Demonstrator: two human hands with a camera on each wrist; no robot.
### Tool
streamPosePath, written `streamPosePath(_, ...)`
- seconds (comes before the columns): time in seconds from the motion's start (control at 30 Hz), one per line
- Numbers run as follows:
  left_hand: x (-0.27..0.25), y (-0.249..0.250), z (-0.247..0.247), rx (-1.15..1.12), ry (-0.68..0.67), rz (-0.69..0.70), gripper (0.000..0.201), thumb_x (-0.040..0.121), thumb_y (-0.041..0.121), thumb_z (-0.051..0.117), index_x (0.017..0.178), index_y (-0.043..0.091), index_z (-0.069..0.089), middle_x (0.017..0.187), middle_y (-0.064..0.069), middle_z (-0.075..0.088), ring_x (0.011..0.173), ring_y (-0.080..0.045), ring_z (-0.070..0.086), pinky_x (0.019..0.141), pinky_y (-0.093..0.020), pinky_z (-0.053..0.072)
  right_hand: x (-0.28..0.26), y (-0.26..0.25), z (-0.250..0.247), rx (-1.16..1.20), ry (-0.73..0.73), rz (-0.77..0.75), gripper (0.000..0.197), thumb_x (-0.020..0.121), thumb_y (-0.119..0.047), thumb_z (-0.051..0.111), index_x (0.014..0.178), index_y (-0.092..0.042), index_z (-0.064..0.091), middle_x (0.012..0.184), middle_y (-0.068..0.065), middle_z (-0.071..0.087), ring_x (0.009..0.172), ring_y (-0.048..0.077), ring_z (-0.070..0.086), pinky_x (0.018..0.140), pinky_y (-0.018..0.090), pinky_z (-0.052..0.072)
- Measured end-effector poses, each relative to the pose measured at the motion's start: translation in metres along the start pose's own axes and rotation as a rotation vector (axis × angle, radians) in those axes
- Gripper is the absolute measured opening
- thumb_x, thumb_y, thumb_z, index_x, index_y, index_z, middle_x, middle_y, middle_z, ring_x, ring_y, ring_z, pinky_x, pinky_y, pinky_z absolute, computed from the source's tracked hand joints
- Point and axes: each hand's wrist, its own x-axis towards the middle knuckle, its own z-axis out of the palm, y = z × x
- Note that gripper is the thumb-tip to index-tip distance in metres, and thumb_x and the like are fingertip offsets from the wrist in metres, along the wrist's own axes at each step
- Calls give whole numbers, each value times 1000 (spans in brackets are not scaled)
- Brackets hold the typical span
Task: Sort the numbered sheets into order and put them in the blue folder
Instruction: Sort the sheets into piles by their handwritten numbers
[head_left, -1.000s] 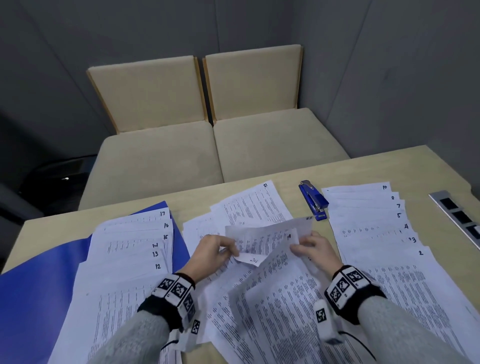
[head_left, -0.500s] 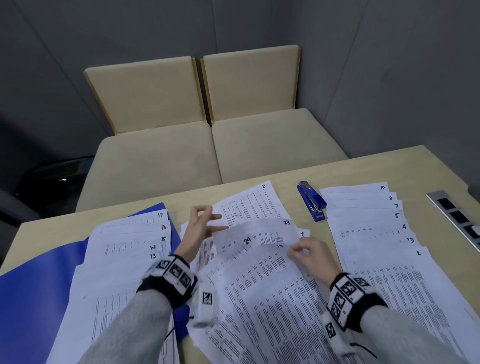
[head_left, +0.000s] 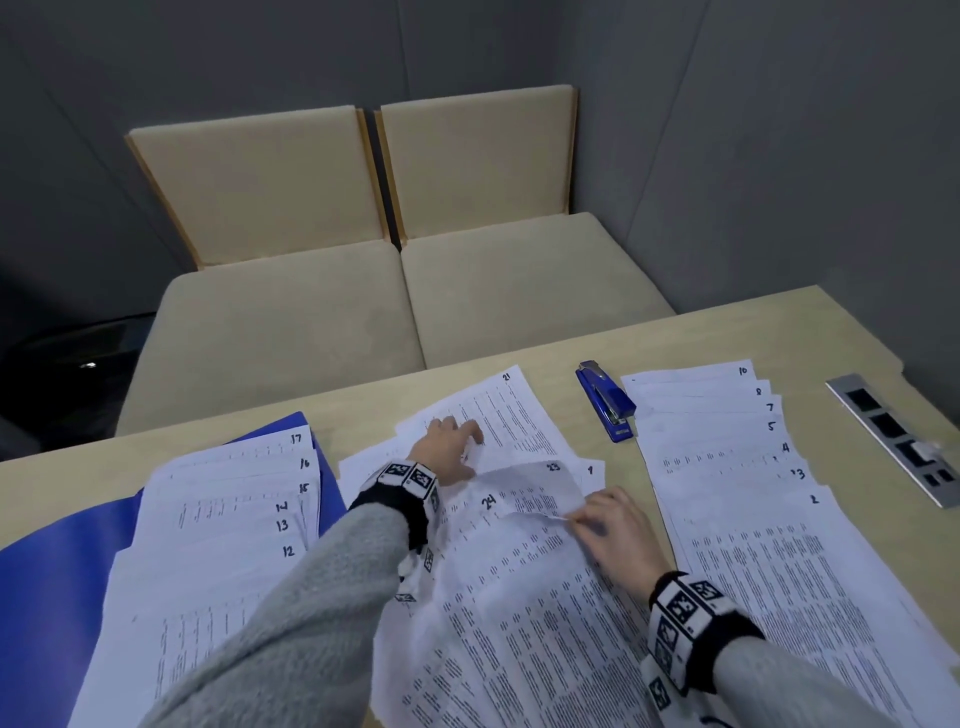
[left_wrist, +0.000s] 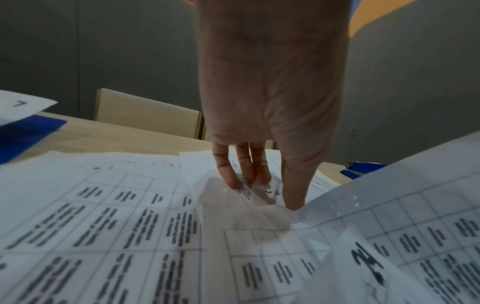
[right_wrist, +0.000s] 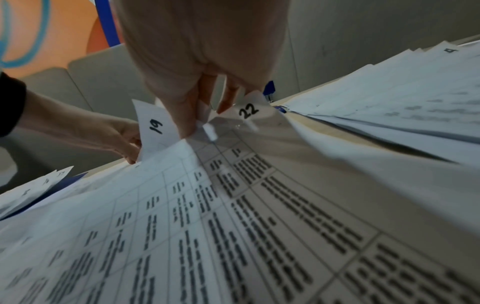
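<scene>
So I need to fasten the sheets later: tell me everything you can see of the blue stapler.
The blue stapler lies flat and closed on the wooden table, at the far side between the middle pile of sheets and the right-hand fan of sheets. Its body looks like glossy blue plastic or painted metal, with a silvery metal piece at the far end and pale lettering, too small to read, at the near end. Neither hand touches it; its right edge sits at or just over the right-hand sheets' corner.

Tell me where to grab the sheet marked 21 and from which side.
Take sheet 21 by its bare far right corner, by the number, coming from the stapler side. That corner lies flat and uncovered; the near end is tucked under sheet 23, and the left hand rests on the left part.
</scene>
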Motion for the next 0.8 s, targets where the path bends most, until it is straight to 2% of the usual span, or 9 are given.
streamPosePath(0.1,-3,-3,2,48,31,-13,43,78,27,73,114,19,51,119,-9,37,112,-25,37,90,-40,47,2,-1,1,13,-8,2,18,87,-30,64,100,-22,73,75,-30,48,93,6,42,77,20,30)
streamPosePath(0.2,-8,-6,0,45,68,31,17,82,22,66,89,17,52,103,-4,43,99,-23,41,77,-31,42,3,-3,2,33,-26,12,16,88,-29,63,96,-20,74,73,-27,50,90,7,44,76,20,31)
streamPosePath(0.3,-23,-7,-13,-133,176,33,32,82,17,63,70,24,34,72,3,47,75,-22,46,56,-28,30,6,-6,2,80,-13,61,11,86,-24,66,82,-17,72,69,-22,52,80,3,47,79,19,33)
streamPosePath(0.37,-41,-9,-30,-199,341,19,25,84,18,63,76,22,40,70,1,56,69,-24,52,56,-30,33,12,-9,2,117,-9,122,8,84,-21,68,76,-20,69,68,-20,54,75,0,48,81,18,34)
streamPosePath(0.47,-75,-10,-61,-233,642,46,9,88,16,61,92,14,52,81,-4,66,72,-28,58,61,-35,42,24,-18,1,163,9,217,9,83,-18,68,86,-11,73,81,-4,67,79,10,57,75,21,42)
streamPosePath(0.57,-113,-3,-94,-121,898,118,10,90,8,59,98,12,54,88,-8,63,73,-30,58,59,-30,36,37,-26,2,146,24,290,17,84,-16,66,96,-6,72,97,5,70,85,13,58,76,19,41)
streamPosePath(0.63,-136,4,-114,-25,994,185,25,84,-2,62,98,15,51,90,-8,59,69,-31,57,56,-28,35,41,-27,5,118,1,340,26,83,-18,66,108,-10,68,114,5,65,98,17,59,86,22,43)
streamPosePath(0.7,-152,14,-132,15,1052,248,34,79,-9,63,99,15,50,91,-9,57,67,-30,55,53,-30,39,41,-28,5,101,22,342,44,82,-18,67,124,-20,56,132,1,46,113,19,53,101,35,42)
streamPosePath(0.8,-164,38,-149,-82,1187,321,19,85,-4,60,97,9,54,88,-12,58,71,-19,49,60,-28,38,37,-29,-14,462,230,318,58,84,-7,62,135,-26,41,132,-1,33,109,12,50,101,35,41)
